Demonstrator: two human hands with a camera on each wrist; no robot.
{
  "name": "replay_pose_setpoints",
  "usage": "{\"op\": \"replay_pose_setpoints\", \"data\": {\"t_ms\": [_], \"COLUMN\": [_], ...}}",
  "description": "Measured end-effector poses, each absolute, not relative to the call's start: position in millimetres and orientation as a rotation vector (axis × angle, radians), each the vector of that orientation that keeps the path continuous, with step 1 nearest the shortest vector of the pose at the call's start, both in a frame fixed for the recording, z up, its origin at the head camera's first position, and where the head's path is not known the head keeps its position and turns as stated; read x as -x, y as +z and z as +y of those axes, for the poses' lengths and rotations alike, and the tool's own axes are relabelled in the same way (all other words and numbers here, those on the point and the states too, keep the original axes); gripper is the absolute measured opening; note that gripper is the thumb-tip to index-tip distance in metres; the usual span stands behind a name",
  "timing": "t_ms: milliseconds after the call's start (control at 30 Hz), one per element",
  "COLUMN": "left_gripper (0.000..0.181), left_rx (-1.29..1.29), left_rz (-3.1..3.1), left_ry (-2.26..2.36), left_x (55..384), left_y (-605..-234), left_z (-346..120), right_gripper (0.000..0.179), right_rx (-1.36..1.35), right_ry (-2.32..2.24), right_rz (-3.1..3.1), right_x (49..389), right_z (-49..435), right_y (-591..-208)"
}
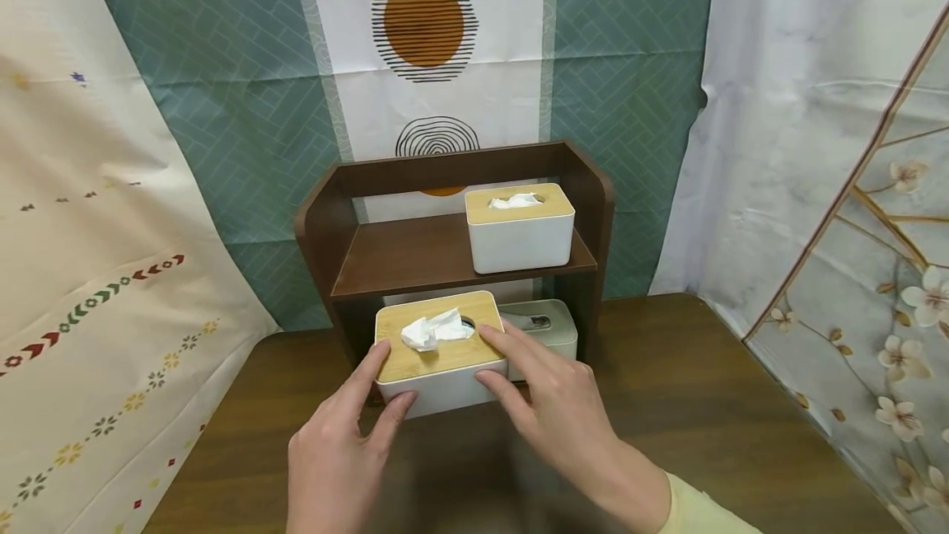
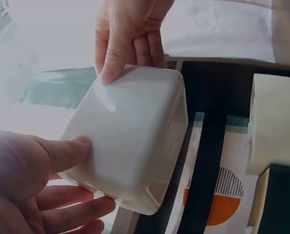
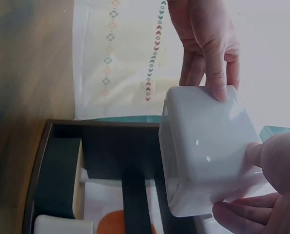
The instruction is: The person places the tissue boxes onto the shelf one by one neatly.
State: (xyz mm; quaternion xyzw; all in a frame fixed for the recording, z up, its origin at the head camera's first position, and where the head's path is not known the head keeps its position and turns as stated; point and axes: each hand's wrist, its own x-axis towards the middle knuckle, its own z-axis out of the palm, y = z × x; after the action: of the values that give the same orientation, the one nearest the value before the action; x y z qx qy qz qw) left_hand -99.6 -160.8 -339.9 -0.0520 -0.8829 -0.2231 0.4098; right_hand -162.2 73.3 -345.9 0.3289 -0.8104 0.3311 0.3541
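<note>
A white tissue box (image 1: 454, 391) with a light wooden lid and a crumpled tissue poking from its slot is held by both hands in front of the shelf. My left hand (image 1: 335, 445) grips its left end, fingertips on the lid edge and thumb on the near side. On the right end, my right hand (image 1: 565, 409) holds it the same way. The box's glossy white side (image 2: 125, 117) fills the middle of the left wrist view, with a thumb against it from each hand. In the right wrist view the box (image 3: 208, 141) shows between both hands.
A dark brown two-level shelf (image 1: 400, 255) stands on the wooden table (image 1: 667, 386). On its upper board, at right, sits a similar tissue box (image 1: 522, 245). Partly behind the held box, a grey-green tissue box (image 1: 559, 336) occupies the lower level. Patterned cloths (image 1: 245, 64) hang around.
</note>
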Motion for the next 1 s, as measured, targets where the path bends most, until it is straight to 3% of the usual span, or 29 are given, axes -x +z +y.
{"op": "replay_pose_setpoints", "data": {"t_ms": [467, 1000], "left_gripper": [0.074, 0.071], "left_rx": [0.182, 0.117], "left_rz": [-2.164, -2.229], "left_ry": [-0.529, -0.654], "left_x": [113, 153], "left_y": [-310, -294], "left_z": [-182, -187], "right_gripper": [0.046, 0.042], "right_rx": [-0.934, -0.844], "right_ry": [0.825, 0.74], "right_rz": [-2.061, -2.101], "right_x": [177, 209], "right_z": [55, 29], "right_y": [-314, -289]}}
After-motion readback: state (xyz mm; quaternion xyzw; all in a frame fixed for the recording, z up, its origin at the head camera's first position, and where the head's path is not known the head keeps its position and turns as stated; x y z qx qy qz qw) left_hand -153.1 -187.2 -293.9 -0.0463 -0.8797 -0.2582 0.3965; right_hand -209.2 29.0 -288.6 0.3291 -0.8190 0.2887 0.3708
